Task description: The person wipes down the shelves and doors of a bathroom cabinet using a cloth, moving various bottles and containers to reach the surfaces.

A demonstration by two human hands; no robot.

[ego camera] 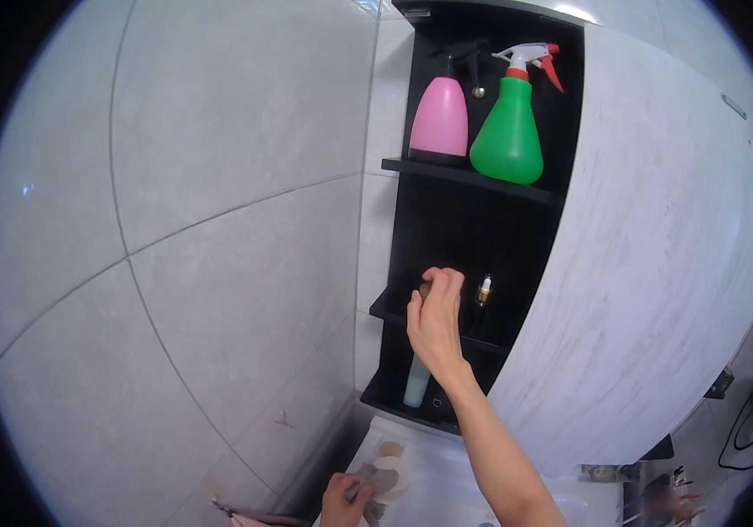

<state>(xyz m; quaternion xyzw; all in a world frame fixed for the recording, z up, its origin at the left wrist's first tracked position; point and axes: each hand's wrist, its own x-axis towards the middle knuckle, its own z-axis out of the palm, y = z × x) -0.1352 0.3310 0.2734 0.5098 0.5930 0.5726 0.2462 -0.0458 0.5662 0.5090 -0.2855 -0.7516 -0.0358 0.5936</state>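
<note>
My right hand (439,316) reaches onto the middle black shelf, its fingers curled round a small brownish thing mostly hidden by them. Just right of it stands a small dropper bottle (484,290) with a gold collar. Below the wrist, a pale green tube or bottle (417,382) stands on the lowest shelf beside a small ring-like thing (438,402). At the bottom, my left hand (346,499) grips a crumpled grey-brown cloth (376,484) above the white washbasin ledge (436,454). A round beige thing (390,449) lies behind the cloth, and a pale round thing is partly covered by it.
The upper shelf (482,181) holds a pink spray bottle (441,118) and a green spray bottle (511,141). Grey wall tiles (238,283) border the left. A pale cabinet door (653,263) borders the shelves on the right. Several blurred items and a dark cord (739,428) lie at the lower right.
</note>
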